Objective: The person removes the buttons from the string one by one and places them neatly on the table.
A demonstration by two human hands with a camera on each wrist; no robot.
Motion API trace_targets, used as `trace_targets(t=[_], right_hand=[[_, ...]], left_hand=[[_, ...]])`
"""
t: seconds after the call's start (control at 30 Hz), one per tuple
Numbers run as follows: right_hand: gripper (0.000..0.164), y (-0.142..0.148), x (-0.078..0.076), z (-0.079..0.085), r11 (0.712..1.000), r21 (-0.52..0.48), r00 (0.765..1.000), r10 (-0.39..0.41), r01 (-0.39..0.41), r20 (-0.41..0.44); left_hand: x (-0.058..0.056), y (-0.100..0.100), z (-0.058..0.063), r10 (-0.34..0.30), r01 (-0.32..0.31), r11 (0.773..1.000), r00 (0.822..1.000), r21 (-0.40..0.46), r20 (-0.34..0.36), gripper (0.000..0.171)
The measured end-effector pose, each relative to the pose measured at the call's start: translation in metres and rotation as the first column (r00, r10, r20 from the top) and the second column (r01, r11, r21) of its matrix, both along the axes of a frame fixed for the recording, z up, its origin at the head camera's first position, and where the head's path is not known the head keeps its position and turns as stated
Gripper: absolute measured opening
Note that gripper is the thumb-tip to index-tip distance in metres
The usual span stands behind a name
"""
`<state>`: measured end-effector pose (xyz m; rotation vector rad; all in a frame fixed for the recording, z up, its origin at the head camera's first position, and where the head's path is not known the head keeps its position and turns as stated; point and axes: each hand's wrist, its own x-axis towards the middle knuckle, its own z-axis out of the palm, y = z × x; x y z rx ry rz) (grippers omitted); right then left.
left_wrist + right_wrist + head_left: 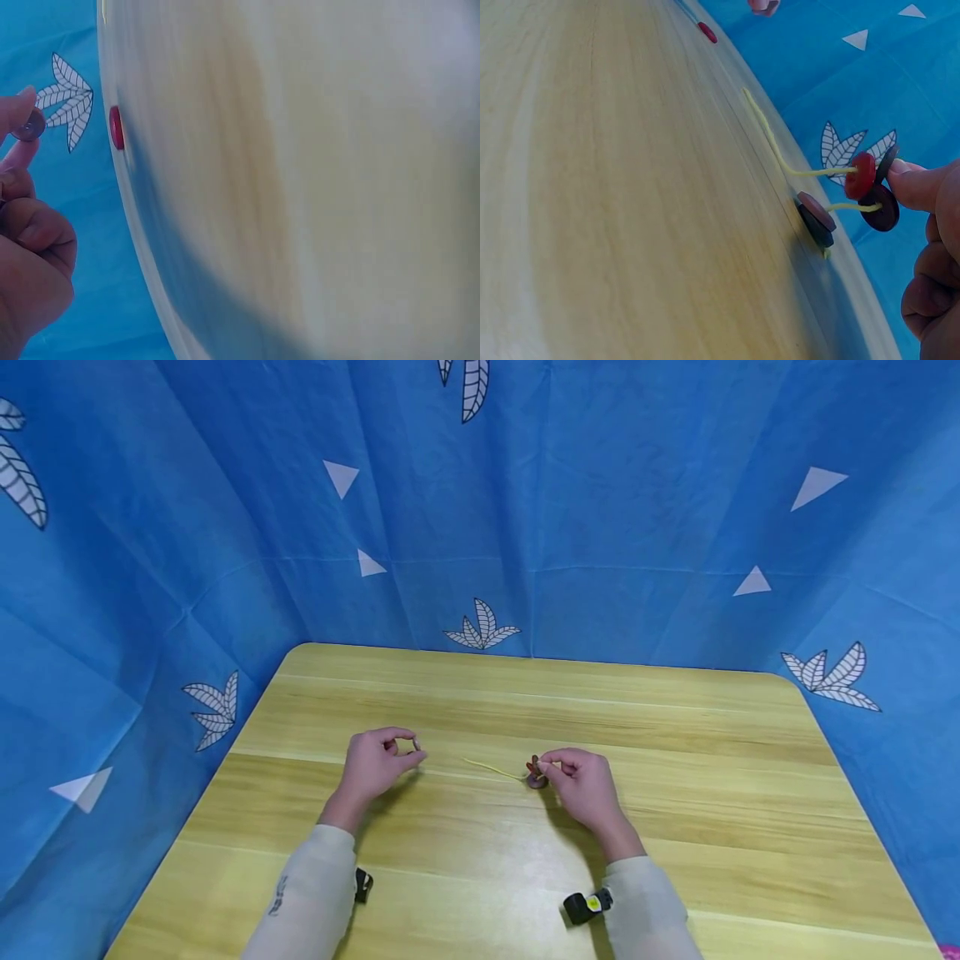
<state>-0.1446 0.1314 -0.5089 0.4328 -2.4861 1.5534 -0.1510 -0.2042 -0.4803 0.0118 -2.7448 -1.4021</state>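
Near the middle of the table [675, 710], on my end of the feed, I've got two bare hands well apart with small stuff in both. The left hand [378, 762] is pinching a little dark round piece [28, 126] between thumb and finger, up off the surface, with the other fingers curled in. Per the left wrist cam, a red disc [116, 127] lies on the wood near that hand.

Over on the right, the right hand [585, 781] has its fingers pinched on a dark disc [886, 161], part of a small bunch. A strung red disc [861, 176] sits right beside it, and a dark brown disc [882, 211] hangs just below. Lower down there's a brownish disc [816, 209] against a blackish one [814, 226], right by the table surface; can't tell if they're actually resting on it. A yellow string [810, 173] ties into the bunch, and its loose end points out toward the left hand.

Rest of my view: pale sleeves [307, 893], a black gadget [587, 907] by the right cuff, and a blue cloth [600, 527] with leaves and triangles behind.
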Motion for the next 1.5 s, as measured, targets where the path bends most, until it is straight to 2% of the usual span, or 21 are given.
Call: trace_targets(t=[0.17,0.27,0.43,0.67,1.03,1.5], right_hand=[[0.004,0.000,0.000,-0.001,1.000,-0.003,1.000,-0.003,0.004,0.011],[0.004,0.000,0.000,-0.002,1.000,-0.002,1.000,-0.006,0.007,0.019],[0.005,0.000,0.000,-0.002,1.000,-0.002,1.000,-0.010,0.010,0.018],[0.003,0.000,-0.002,-0.003,1.000,-0.007,1.000,-0.003,0.003,0.008],[0.007,0.001,-0.001,-0.004,1.000,0.002,1.000,-0.006,0.006,0.009],[0.004,0.002,-0.001,-0.006,1.000,0.005,0.999,-0.008,0.008,0.038]], left_hand=[[-0.001,-0.012,-0.003,0.026,-0.025,0.998,1.000,-0.051,0.015,0.031],[-0.002,-0.019,-0.004,0.040,-0.037,0.994,0.999,-0.105,0.024,0.025],[-0.002,-0.031,-0.006,0.048,-0.037,0.979,0.997,-0.199,0.053,0.015],[-0.002,-0.041,-0.007,0.072,-0.041,0.959,0.992,-0.282,0.102,0.016],[-0.006,-0.044,-0.014,0.044,-0.001,0.965,0.987,-0.264,0.158,0.016],[-0.009,-0.049,-0.022,0.047,-0.009,0.977,0.984,-0.214,0.173,0.033]])
